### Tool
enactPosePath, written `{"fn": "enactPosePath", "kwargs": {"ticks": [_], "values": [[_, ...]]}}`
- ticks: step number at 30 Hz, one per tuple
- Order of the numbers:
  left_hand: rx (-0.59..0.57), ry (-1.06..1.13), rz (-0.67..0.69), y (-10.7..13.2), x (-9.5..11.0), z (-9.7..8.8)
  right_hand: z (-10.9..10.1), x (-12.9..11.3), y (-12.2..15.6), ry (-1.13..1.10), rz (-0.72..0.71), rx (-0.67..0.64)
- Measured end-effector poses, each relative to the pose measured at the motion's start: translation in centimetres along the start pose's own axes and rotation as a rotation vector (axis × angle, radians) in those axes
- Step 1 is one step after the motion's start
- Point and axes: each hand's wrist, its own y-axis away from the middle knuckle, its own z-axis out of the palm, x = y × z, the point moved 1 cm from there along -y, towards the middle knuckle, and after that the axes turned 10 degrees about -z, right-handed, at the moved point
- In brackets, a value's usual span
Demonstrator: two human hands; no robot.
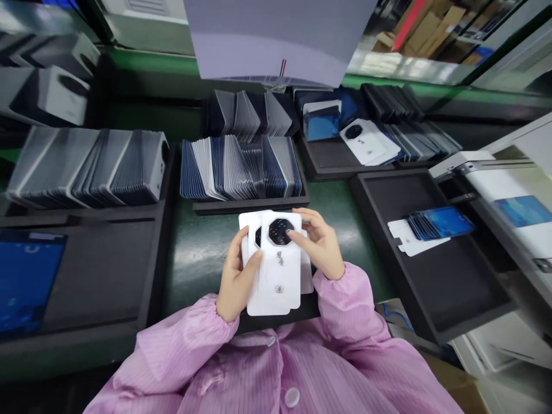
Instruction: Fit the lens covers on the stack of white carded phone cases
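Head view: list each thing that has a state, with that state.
White phone back covers: fanned stack, held in both hands.
Left hand: gripping the stack's left edge.
Right hand: fingers on the top cover.
Middle tray: packed with upright covers.
Right tray: holds one small pile.

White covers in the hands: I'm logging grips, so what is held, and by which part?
A small stack of white phone back covers: left hand grips its left edge, right hand its upper right edge.

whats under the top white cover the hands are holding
More white covers fanned beneath the top cover, edges showing left and right; left hand and right hand grip them. The count is hidden.
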Motion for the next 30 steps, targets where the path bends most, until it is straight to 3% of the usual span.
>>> {"fn": "enactPosePath", "kwargs": {"ticks": [4,5,7,9,11,13,15,18,21,27,30], "values": [[0.036,0.019,0.041,-0.2,0.3,-0.1,-3.9,1.3,-0.3,-0.204,0.056,0.321],[0.043,0.038,0.036,-0.3,0.5,-0.2,-4.7,1.6,-0.3,-0.204,0.078,0.331],[0.052,0.086,0.016,-0.4,0.8,-0.2,-5.3,2.5,0.0,-0.162,0.141,0.216],[0.061,0.123,0.003,-0.6,1.0,-0.3,-4.6,3.2,0.5,-0.06,0.178,0.024],[0.065,0.144,0.01,-0.7,1.0,-0.3,-3.1,3.3,0.9,0.154,0.117,-0.075],[0.067,0.146,0.038,-0.9,0.8,-0.3,-1.4,2.5,0.9,0.425,-0.036,-0.033],[0.066,0.123,0.067,-1.0,0.5,-0.4,-0.1,0.7,0.5,0.562,-0.196,0.034],[0.065,0.036,0.086,-0.9,0.0,-0.4,1.5,-2.4,-0.4,0.451,-0.308,-0.007],[0.086,-0.111,0.157,-0.3,-0.3,-0.4,2.9,-3.9,-0.9,0.438,-0.295,-0.103],[0.096,-0.236,0.351,0.9,0.1,0.0,3.4,-2.4,-1.6,0.309,-0.094,-0.123],[0.086,-0.258,0.274,1.1,0.5,0.1,3.2,-2.3,-1.2,0.352,-0.136,-0.109]]}}
